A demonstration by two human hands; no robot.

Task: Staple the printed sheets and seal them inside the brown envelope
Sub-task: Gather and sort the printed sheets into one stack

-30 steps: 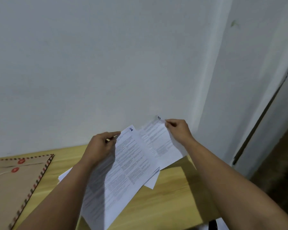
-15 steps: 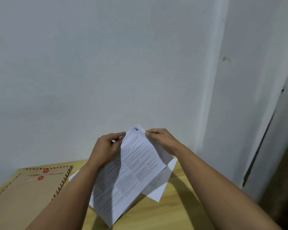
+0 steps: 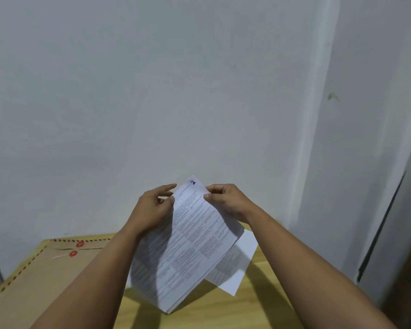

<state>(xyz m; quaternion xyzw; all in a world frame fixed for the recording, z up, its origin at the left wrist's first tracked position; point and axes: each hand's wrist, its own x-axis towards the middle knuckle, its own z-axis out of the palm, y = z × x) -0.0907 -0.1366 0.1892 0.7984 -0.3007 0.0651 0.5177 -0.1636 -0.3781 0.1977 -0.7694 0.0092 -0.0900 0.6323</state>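
Both hands hold a stack of printed sheets (image 3: 190,243) tilted up over the wooden worktop (image 3: 223,312), the stack's lower corner touching or nearly touching the wood near the front edge. The left hand (image 3: 152,210) pinches the stack's upper left edge, thumb on the front of the paper and fingers curled behind it; its grip is closed on the paper. The right hand (image 3: 226,203) pinches the upper right edge near the top corner, thumb on the printed face and fingers behind, its grip likewise closed on the sheets.

The top page is filled with small black text laid out in blocks or table cells, too small and blurred to read. A small dark blue mark sits at the topmost corner of the page; what it says cannot be made out.

Another white sheet (image 3: 237,274) lies flat on the worktop under and to the right of the held stack, its near corner pointing toward the front. Faint print shows on it, also unreadable.

The brown envelope (image 3: 33,276) lies flat on the left part of the worktop, well apart from the sheets and partly hidden by the left forearm. It has a border of red and dark dashes and two red round discs near its far end with a thin string between them. No writing on it can be read.

A plain white wall (image 3: 176,91) stands behind the worktop.
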